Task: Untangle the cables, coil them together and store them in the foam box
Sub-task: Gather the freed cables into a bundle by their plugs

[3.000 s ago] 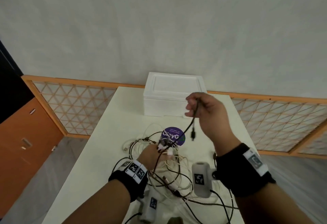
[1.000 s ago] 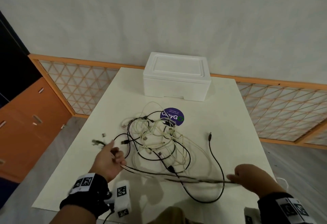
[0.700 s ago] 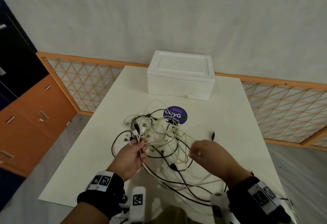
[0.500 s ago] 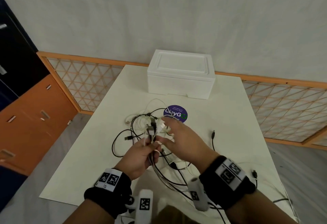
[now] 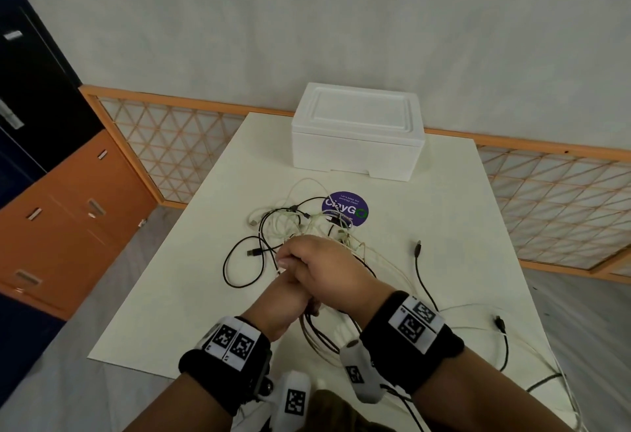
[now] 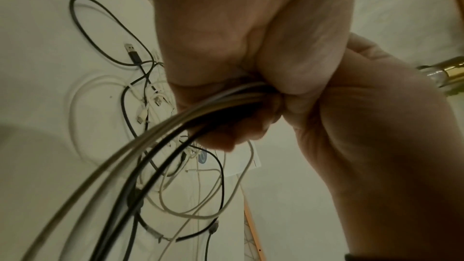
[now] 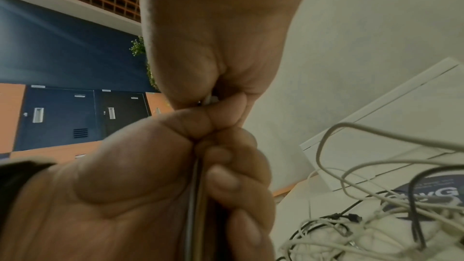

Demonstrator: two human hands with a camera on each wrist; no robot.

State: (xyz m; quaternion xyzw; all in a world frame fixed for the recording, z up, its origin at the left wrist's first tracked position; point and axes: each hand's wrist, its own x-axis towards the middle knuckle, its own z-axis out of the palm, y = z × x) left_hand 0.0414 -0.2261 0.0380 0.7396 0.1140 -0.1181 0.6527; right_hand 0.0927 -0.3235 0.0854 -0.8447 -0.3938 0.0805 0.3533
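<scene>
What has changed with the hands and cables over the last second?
A second ago the hands were apart, stretching strands between them. Now the right hand has come in against the left hand, both gripping one bundle of cables. The foam box stays closed, and the cable tangle stays on the table.

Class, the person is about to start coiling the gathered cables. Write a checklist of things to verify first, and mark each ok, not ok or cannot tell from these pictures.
1. Left hand grips the bundle of cables: ok.
2. Right hand also closed on cable ends above the left: ok.
3. All cables untangled: not ok; a tangled heap lies on the table.
4. All loose ends gathered: not ok; a black plug lies apart to the right.
5. Foam box open to receive the coil: not ok; lid on.
6. Which cables are in the grip: cannot tell.
</scene>
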